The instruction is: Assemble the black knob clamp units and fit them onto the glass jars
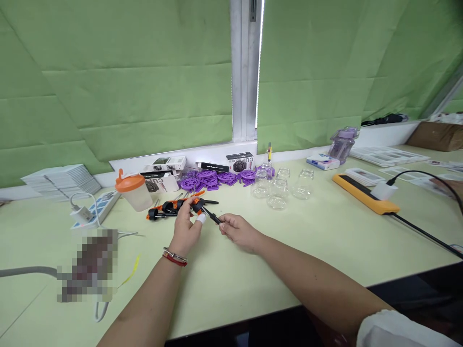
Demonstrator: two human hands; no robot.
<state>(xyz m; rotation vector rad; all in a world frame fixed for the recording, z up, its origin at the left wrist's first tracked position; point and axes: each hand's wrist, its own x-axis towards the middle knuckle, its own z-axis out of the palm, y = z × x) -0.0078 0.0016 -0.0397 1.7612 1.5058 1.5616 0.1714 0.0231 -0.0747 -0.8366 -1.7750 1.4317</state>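
Note:
A slim black-and-orange tool slants between my two hands above the table; its exact kind does not show. My left hand closes around its orange end with the black round piece, a white covering on the thumb. At the other end, the thumb and fingers of my right hand pinch the black shaft tip. Several similar black-and-orange tools lie side by side just left of and behind my left hand, partly hidden by it.
Purple plastic wheel-like parts and cup holder boxes line the back. Clear glass jars stand right of centre. An orange-lidded shaker and a white power strip are left. A yellow power strip with cable lies right.

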